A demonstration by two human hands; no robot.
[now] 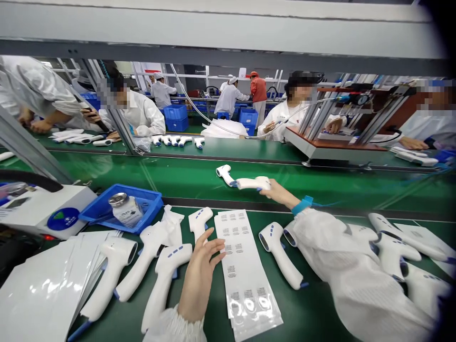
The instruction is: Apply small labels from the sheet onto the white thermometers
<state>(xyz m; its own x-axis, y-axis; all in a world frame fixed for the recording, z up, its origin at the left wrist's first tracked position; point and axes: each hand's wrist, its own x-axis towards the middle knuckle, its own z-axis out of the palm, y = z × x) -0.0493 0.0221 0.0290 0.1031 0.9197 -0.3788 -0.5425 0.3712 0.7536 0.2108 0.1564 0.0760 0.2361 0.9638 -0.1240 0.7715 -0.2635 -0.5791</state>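
My right hand [280, 194], a blue band at its wrist, stretches forward over the green conveyor belt. Its fingers grip one end of a white forehead thermometer [251, 183]. A second thermometer [224, 174] lies on the belt, close to or touching the held one. Below, my left hand [202, 263] is open with fingers apart, beside the left edge of a sheet of printed labels [245, 266]. Its fingertips partly cover a thermometer [199, 219]. Another thermometer [169, 275] rests just left of that hand, and one [281, 254] lies right of the labels.
On the left are white sheets [39, 285], more thermometers [110, 270] and a blue tray [151, 213] holding a metal-capped bottle [125, 209]. Several thermometers [395, 249] lie at right by my sleeve. Across the belt, co-workers sit near a press fixture [335, 147].
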